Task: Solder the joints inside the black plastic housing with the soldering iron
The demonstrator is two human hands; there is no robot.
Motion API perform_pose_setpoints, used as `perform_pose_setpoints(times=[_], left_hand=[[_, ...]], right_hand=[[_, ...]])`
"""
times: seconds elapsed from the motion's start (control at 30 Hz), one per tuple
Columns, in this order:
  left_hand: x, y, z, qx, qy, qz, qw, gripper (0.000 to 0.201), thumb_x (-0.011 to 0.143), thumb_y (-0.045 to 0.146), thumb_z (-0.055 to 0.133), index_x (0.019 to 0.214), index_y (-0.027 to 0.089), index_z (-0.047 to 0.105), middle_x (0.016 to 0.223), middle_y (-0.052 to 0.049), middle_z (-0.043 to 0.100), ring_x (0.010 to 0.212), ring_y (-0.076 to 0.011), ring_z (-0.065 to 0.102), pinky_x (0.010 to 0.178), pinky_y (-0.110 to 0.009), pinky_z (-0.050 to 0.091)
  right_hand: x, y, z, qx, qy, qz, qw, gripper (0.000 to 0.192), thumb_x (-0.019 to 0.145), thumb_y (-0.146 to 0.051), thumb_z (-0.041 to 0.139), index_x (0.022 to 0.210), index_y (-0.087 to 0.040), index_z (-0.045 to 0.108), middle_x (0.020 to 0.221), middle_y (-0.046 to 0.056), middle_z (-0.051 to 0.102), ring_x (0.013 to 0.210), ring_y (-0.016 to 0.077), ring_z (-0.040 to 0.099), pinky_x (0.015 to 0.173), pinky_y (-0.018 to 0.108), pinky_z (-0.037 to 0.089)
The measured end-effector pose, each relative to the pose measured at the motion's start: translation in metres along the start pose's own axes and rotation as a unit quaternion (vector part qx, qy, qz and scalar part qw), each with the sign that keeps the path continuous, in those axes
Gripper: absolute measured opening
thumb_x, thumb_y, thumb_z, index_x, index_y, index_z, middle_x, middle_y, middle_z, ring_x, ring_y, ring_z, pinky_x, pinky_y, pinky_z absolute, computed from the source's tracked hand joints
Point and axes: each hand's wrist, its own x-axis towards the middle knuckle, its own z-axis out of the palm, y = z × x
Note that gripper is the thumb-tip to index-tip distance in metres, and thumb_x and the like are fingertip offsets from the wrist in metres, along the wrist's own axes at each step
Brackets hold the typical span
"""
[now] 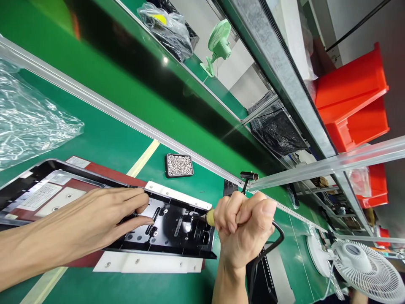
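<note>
The left hand [91, 219] lies flat, fingers extended, pressing the black metal chassis [171, 228] onto the green surface [104, 139]; its grip is apart. The chassis is a long, shallow tray with slots, screw holes and white flanges along both edges. The right hand [243, 228] has its grip clamped on a powered screwdriver [209, 216], tip inside the chassis's right end.

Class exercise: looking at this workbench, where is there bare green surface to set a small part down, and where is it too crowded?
Free: the green mat between the crumpled plastic bag and the screw tray, and the strip below the white bracket. Crowded: around the black housing, where the left hand presses it and the right hand grips a tool.
</note>
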Motion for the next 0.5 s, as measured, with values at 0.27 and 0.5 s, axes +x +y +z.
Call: perform_pose_setpoints(times=[0.27, 0.5], left_hand=[[0.002, 0.002, 0.007, 0.004, 0.03, 0.01, 0.999, 0.046, 0.127, 0.055, 0.062, 0.089, 0.029, 0.068, 0.082, 0.002, 0.071, 0.061, -0.0229, 0.067, 0.061, -0.04, 0.035], [0.001, -0.001, 0.011, 0.006, 0.044, 0.019, 0.999, 0.049, 0.128, 0.056, 0.059, 0.087, 0.03, 0.064, 0.08, 0.002, 0.069, 0.06, -0.0227, 0.064, 0.062, -0.04, 0.032]], right_hand=[[-0.002, 0.0, -0.004, -0.017, 0.008, 0.0, 1.0, 0.071, 0.134, -0.056, 0.056, 0.075, -0.022, 0.034, 0.055, -0.01, 0.03, 0.042, 0.0068, 0.025, 0.041, 0.014, 0.038], [-0.005, 0.0, 0.0, -0.012, 0.004, -0.001, 1.0, 0.069, 0.133, -0.055, 0.056, 0.076, -0.023, 0.035, 0.056, -0.01, 0.03, 0.043, 0.0069, 0.023, 0.041, 0.015, 0.035]])
